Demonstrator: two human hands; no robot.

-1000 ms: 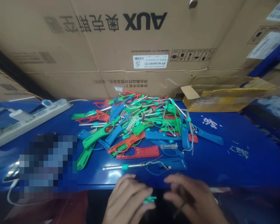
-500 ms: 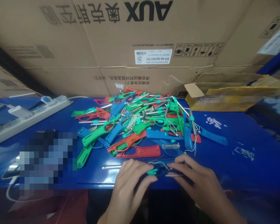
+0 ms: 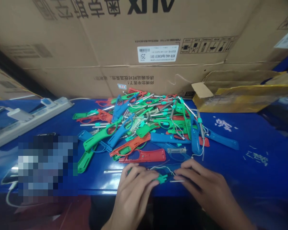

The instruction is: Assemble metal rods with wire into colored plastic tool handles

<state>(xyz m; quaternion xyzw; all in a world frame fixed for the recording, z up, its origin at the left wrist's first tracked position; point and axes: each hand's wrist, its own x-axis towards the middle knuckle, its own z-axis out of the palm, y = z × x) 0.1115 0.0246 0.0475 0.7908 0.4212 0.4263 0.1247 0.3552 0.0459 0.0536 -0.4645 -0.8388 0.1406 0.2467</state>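
Observation:
Close to the table's front edge, my left hand (image 3: 139, 185) is closed, pinching a small green plastic piece (image 3: 162, 178) between thumb and fingers. A thin metal tube (image 3: 112, 171) sticks out to the left from behind this hand. White wire (image 3: 162, 167) arches from my left hand to my right hand (image 3: 199, 182). The right fingers are closed at the wire's end on a small dark part, mostly hidden. Below those fingertips juts a thin metal rod (image 3: 176, 181). Beyond both hands lies a heap of lighter parts, with a red handle shell (image 3: 148, 155) nearest.
A white power strip (image 3: 36, 119) with plugs lies at left, near a blurred-out patch. A torn cardboard box (image 3: 237, 100) stands at the back right. Small white pieces (image 3: 223, 124) and thin clear bits (image 3: 257, 157) are scattered at right. Large cardboard (image 3: 98, 41) walls the back.
My left thumb and fingers have closed together on the green piece, which has moved slightly right, towards my right hand. The view has shifted a little.

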